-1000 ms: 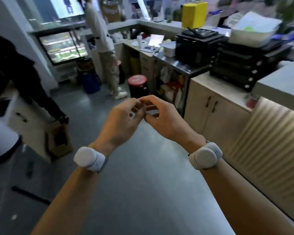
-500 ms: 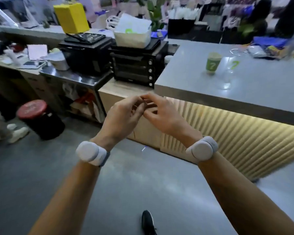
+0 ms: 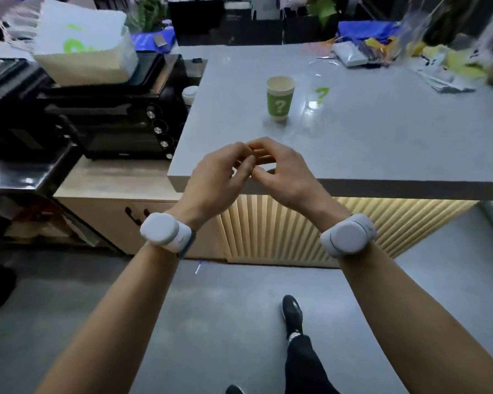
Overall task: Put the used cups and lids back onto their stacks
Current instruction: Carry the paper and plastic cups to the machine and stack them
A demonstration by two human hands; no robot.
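A green paper cup [image 3: 279,98] with a question mark stands upright on the grey counter [image 3: 382,137]. Right of it stands a clear plastic cup [image 3: 320,86] with a green question mark, hard to make out. A small white lidded cup [image 3: 190,95] sits at the counter's left edge beside the oven. My left hand [image 3: 221,173] and my right hand [image 3: 282,169] are held together in the air in front of the counter's near edge, fingertips touching. Both hold nothing, fingers curled.
A black oven [image 3: 120,115] stands left of the counter, with a white box of paper bags [image 3: 83,58] on top. Wrappers and bags [image 3: 396,52] clutter the counter's far right. Black holders [image 3: 239,21] line the back. My shoe [image 3: 292,314] is on the grey floor.
The view has swung right from the back room to the counter and come closer to it. My hands stay joined in front of me.
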